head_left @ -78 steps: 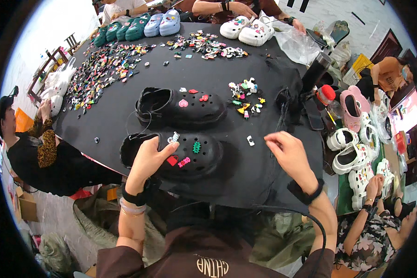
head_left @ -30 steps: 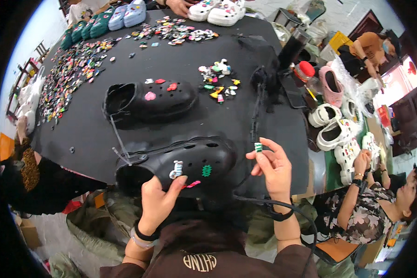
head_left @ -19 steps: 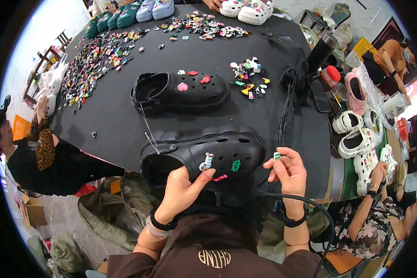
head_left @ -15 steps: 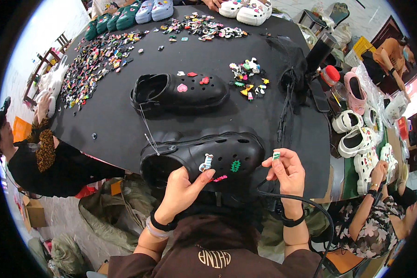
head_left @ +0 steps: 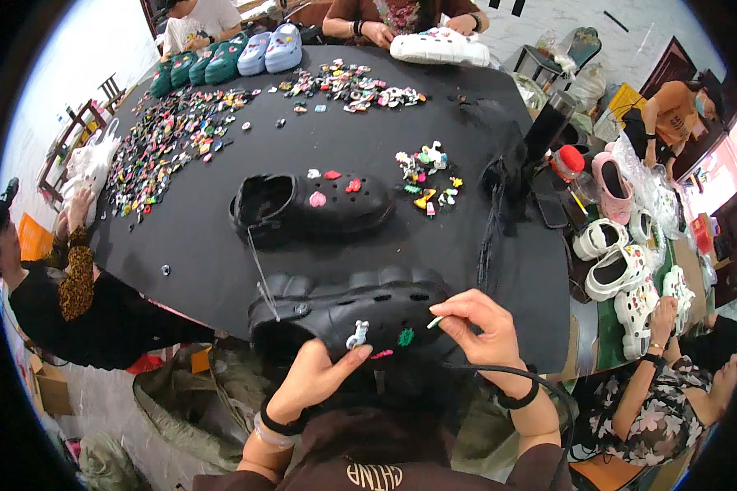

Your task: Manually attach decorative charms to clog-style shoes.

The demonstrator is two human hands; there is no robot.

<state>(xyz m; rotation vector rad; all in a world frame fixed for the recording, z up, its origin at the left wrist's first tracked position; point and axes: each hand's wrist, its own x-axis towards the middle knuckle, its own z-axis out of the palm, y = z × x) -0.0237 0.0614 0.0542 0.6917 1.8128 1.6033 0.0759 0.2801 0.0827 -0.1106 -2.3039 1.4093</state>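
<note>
A black-covered surface [head_left: 180,270] fills most of the frame, strewn at upper left with a wide spread of loose shoe charms [head_left: 168,139]. At its centre lies a second black clog [head_left: 315,206], already carrying pink and red charms on its upper. The black clog [head_left: 360,315] in hand sits at lower centre, at the surface's near edge. The left hand [head_left: 315,378] is clasped under its toe, steadying it. So far its upper shows three charms: a white one [head_left: 357,334], a green one [head_left: 405,336] and a pink one [head_left: 381,354] (most of the holes look bare, so I judge the decorating well short of done). The right hand [head_left: 483,327] pinches a small pale charm [head_left: 436,322] at the clog's right side, seemingly not yet seated.
</note>
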